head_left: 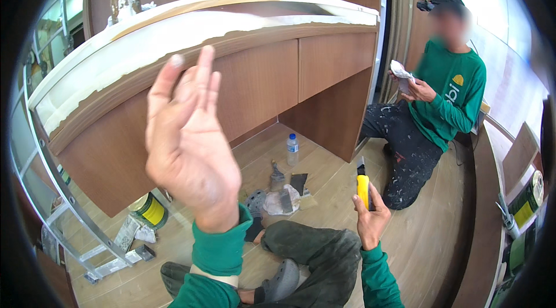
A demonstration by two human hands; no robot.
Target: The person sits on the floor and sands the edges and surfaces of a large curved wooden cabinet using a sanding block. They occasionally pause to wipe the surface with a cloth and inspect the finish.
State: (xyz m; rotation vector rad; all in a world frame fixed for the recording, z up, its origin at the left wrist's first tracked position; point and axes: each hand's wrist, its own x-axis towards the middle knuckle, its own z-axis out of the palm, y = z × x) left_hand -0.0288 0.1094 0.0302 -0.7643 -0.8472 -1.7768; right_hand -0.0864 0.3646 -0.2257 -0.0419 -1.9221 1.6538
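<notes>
Before the wooden surface (pixel 255 88), where I sit on the floor (pixel 330 206), my left hand (pixel 194 146) is raised with its fingers loosely spread, holding nothing I can see; whether it brushes the curved edge, I cannot tell. My right hand (pixel 372 218) is wrapped around a yellow utility knife (pixel 363 189), blade up, well apart from that edge. Judging by the edge, the work looks partway: a white coat (pixel 174 35) covers a broad band, while a brown wood lip (pixel 278 35) below it shows bare along a ragged border, perhaps left to do. Farther out, a water bottle (pixel 292 150) stands upright, a paint can (pixel 149 210) sits near the ladder (pixel 73 210), and a co-worker (pixel 446 82) holds a crumpled white wad (pixel 402 71).
</notes>
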